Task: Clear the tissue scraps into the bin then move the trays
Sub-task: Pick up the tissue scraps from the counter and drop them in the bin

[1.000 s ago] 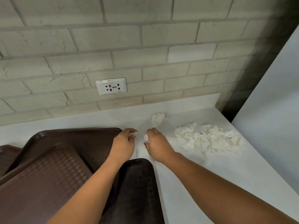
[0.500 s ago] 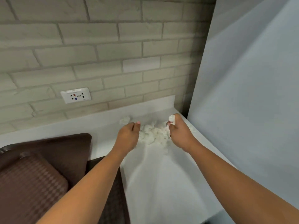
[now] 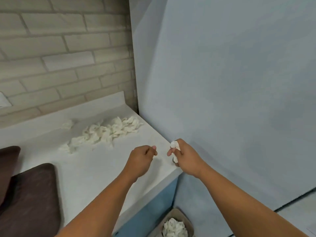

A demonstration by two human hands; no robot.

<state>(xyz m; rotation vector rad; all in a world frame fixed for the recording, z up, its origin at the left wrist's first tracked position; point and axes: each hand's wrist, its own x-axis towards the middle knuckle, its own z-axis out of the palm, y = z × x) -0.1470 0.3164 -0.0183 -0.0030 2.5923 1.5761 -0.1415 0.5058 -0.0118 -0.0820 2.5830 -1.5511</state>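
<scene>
Both arms out; left hand (image 3: 142,159) loosely curled, right hand (image 3: 185,157) fingers (image 3: 171,152) pinched.

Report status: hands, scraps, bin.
Right hand grips a scrap at the counter edge; left hand curled, grip unclear. Scrap pile on counter. Bin below, partly filled. Path clear.

Single head-worn view, looking forward and down, close over counter (image 3: 89,170) corner, bin (image 3: 176,224) below at floor
</scene>
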